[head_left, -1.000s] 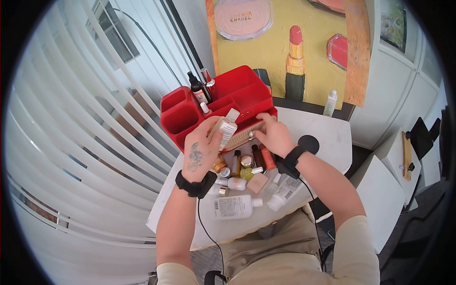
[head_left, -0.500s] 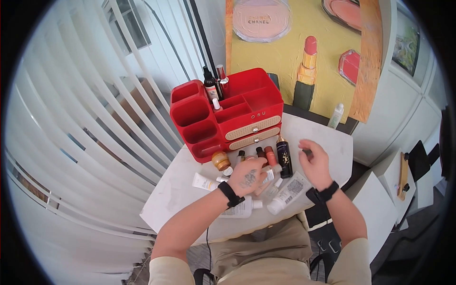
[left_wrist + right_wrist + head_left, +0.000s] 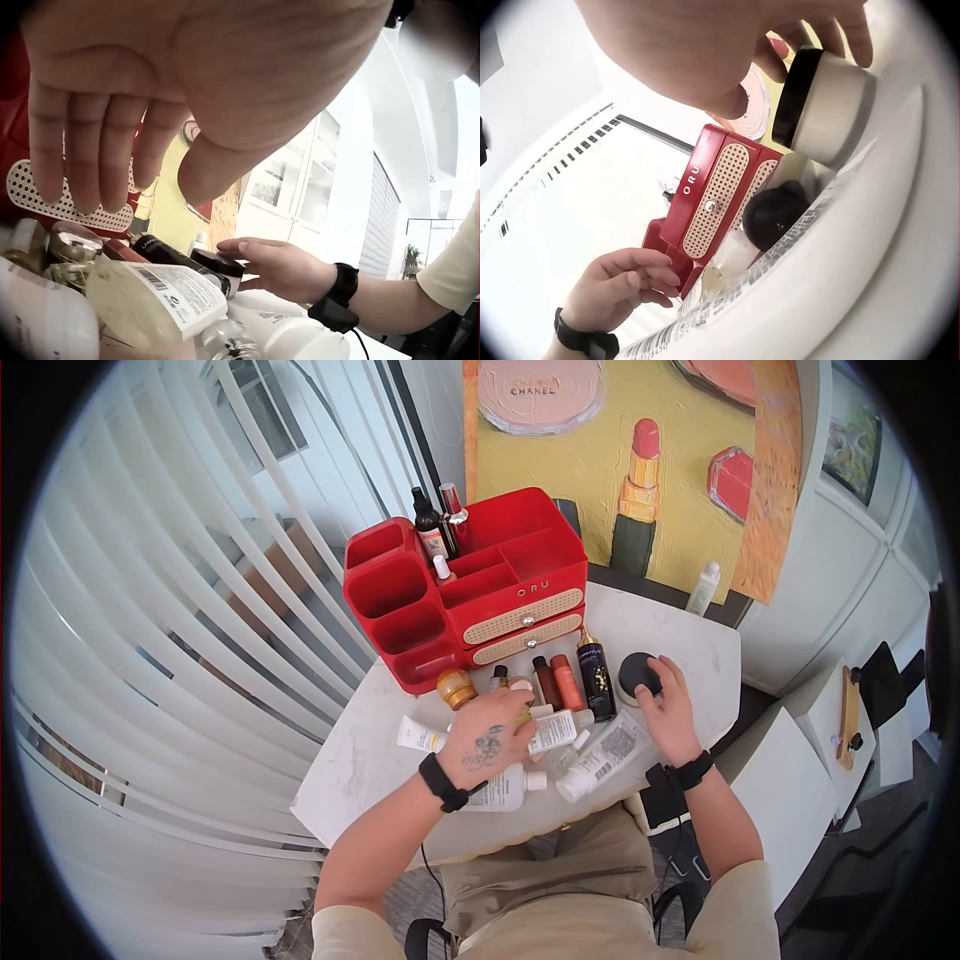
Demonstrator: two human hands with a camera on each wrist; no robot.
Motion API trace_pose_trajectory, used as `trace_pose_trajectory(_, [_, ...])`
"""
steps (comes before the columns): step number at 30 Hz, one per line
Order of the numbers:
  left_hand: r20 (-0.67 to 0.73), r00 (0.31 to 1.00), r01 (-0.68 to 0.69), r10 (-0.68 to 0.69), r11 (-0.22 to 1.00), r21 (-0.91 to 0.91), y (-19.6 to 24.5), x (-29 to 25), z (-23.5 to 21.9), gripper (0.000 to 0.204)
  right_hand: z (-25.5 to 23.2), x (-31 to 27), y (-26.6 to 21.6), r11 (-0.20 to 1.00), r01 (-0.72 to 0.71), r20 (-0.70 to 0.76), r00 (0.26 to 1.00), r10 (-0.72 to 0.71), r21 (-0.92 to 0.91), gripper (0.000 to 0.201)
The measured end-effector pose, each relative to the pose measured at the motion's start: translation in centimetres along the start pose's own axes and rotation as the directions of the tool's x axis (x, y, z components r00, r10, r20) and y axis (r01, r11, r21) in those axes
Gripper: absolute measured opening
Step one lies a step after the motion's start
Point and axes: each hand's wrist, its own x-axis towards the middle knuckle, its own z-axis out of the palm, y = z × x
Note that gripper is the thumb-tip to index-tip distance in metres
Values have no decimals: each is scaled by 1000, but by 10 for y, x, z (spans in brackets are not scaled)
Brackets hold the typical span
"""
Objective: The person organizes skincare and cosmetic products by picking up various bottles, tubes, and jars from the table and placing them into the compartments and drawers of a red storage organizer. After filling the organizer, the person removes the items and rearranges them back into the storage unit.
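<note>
My left hand [image 3: 490, 735] hovers low over the cosmetics, its fingers stretched out and apart from the pale clear bottle [image 3: 154, 296] lying beneath in the left wrist view. That bottle bears a white barcode label. My right hand [image 3: 668, 710] is at the right of a squat white jar [image 3: 838, 109] with a black lid [image 3: 637, 673]. Its fingers reach over the lid, while the thumb stands apart from the jar in the right wrist view. Left of the jar lies a black bottle with gold specks [image 3: 596, 680]. A large white tube [image 3: 603, 756] lies nearer me.
A red organizer [image 3: 420, 595] stands at the back, both woven-front drawers [image 3: 525, 630] closed. It holds a black spray bottle [image 3: 430, 530]. An amber jar [image 3: 456, 688], an orange bottle [image 3: 566, 682] and a small white tube [image 3: 420, 735] lie before it on the white table [image 3: 345, 760].
The pale bottle has left my left hand and lies among the cosmetics. My right hand has moved from the organizer's drawer, now closed, to the black-lidded jar.
</note>
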Motion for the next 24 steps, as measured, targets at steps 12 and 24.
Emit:
trace_pose_trajectory(12, [-210,928,281,-308,948,-148,-11,10,-106,34,-25,83,84,713,-433,50,870,490,551,29])
trace_pose_trajectory(24, [-320,946,131,40,859,495,-68,179,-171,54,-22,88,90,659,-363,8,879,476,658,23])
